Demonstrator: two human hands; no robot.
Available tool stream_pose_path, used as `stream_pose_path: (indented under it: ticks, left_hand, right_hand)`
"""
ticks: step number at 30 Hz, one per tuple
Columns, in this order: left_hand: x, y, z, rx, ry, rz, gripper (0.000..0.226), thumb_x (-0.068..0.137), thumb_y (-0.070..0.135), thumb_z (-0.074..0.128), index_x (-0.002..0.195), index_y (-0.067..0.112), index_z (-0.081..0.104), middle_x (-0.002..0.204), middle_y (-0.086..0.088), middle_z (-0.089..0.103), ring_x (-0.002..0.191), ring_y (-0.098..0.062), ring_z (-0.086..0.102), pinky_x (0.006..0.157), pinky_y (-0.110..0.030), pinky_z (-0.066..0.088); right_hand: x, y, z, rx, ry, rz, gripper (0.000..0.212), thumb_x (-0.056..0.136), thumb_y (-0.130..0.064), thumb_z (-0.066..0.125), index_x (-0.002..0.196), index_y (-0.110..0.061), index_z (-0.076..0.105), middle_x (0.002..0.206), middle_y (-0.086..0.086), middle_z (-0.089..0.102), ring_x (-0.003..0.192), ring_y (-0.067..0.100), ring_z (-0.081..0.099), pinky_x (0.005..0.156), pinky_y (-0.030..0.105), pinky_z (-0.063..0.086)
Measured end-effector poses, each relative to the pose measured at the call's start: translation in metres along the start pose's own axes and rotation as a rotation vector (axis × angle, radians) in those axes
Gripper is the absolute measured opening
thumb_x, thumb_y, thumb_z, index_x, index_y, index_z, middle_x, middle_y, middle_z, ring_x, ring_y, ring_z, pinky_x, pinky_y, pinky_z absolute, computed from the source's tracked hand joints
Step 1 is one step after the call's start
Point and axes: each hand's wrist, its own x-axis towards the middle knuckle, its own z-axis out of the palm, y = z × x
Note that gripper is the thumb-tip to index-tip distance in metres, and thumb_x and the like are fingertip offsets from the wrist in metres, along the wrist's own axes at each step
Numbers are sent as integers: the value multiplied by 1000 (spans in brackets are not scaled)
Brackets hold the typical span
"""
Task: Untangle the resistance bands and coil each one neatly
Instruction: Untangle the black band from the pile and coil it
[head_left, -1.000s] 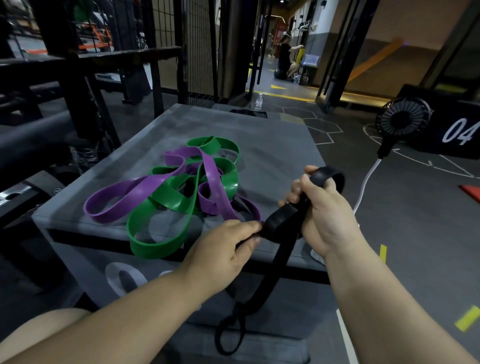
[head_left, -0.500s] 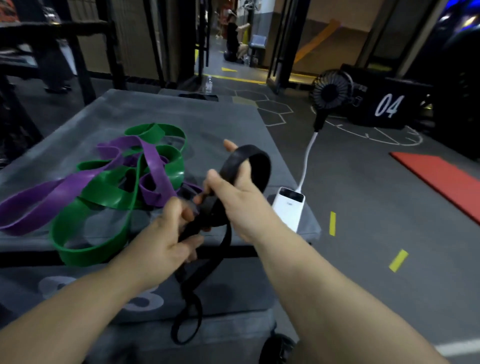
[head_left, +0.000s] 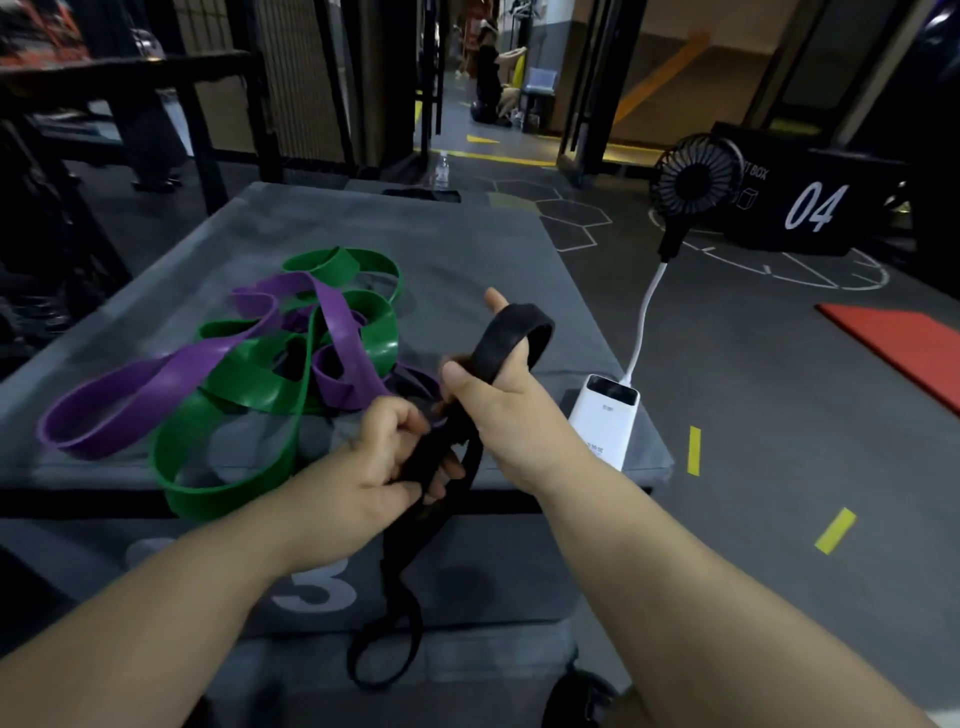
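The right hand (head_left: 498, 410) is closed round the upper part of the black band (head_left: 522, 315), whose top loop stands over the thumb at twelve o'clock. The left hand (head_left: 366, 467), at eight o'clock of it, pinches the same band lower down. The rest hangs past the front of the grey padded box (head_left: 467, 249) toward six o'clock. The black band looks free of the others but is not yet coiled. At ten o'clock of the hands, the green band (head_left: 226, 488) and purple band (head_left: 119, 400) lie looped through each other on the box top, both left to separate and coil.
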Motion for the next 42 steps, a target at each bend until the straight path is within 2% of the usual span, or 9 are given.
stream_pose_path:
  ticks: [7, 11, 18, 20, 23, 29, 32, 38, 42]
  left_hand:
    - [0, 7, -2, 132, 234, 92, 28, 91, 11, 60, 95, 27, 37, 70, -5, 71, 65, -20, 69, 65, -38, 57]
    - [-1, 10, -6, 115, 318, 112, 24, 92, 22, 58, 91, 26, 35, 68, -8, 71, 58, -20, 64, 62, -37, 50]
    - [1, 8, 2, -294, 345, 31, 29, 90, 37, 60, 99, 18, 40, 62, 2, 66, 60, -12, 59, 60, -28, 46]
    - [0, 5, 3, -356, 240, 18, 29, 90, 18, 63, 107, 17, 38, 76, 1, 69, 70, -13, 62, 65, -24, 50]
    - [0, 0, 2, -224, 150, -34, 41, 86, 1, 65, 108, 21, 37, 94, -1, 70, 86, -9, 66, 77, -23, 53]
    - [0, -5, 3, 205, 266, -40, 13, 95, 32, 53, 87, 28, 42, 79, 7, 59, 76, -7, 58, 73, -27, 47]
    - [0, -1, 2, 209, 380, 104, 10, 96, 34, 46, 87, 30, 47, 65, 14, 54, 61, -1, 51, 61, -21, 43]
    - [1, 2, -11, 232, 572, 206, 25, 90, 41, 47, 82, 23, 62, 68, 6, 62, 68, -6, 57, 58, -12, 39]
    - [1, 2, -10, 217, 563, 159, 25, 89, 43, 51, 76, 23, 59, 59, 11, 66, 55, -3, 58, 56, -15, 41]
  right_hand:
    - [-5, 5, 4, -188, -18, 7, 61, 95, -34, 51, 136, -57, 13, 113, 7, 64, 117, 21, 59, 110, 39, 40]
    - [-4, 9, 2, -195, -42, -7, 53, 101, -26, 48, 131, -56, 17, 124, 15, 61, 112, 20, 62, 108, 36, 42]
    - [-6, 12, 14, -243, -102, 5, 38, 100, -27, 51, 130, -38, 31, 100, -7, 60, 91, 10, 60, 92, 32, 50]
    - [-4, 11, 13, -209, -43, 52, 34, 99, -28, 52, 129, -34, 36, 105, -2, 61, 88, 11, 60, 85, 29, 51]
    - [-2, 10, 6, -238, 40, 83, 28, 99, -29, 51, 124, -35, 41, 109, 2, 62, 97, 15, 59, 92, 33, 48]
    - [1, 13, 5, -286, 101, 97, 21, 99, -34, 51, 118, -28, 44, 99, 0, 61, 86, 13, 57, 86, 29, 47]
    - [-1, 7, -1, -297, 71, 149, 32, 96, -47, 49, 119, -26, 45, 108, -3, 60, 87, -3, 53, 71, 2, 39]
    - [-2, 21, -2, -198, -228, 179, 91, 58, -58, 77, 130, -19, 39, 106, -10, 63, 94, 3, 60, 86, 30, 46]
    - [-3, 20, -3, -245, -269, 170, 81, 62, -61, 71, 127, -22, 42, 96, -13, 62, 80, 1, 60, 77, 31, 47]
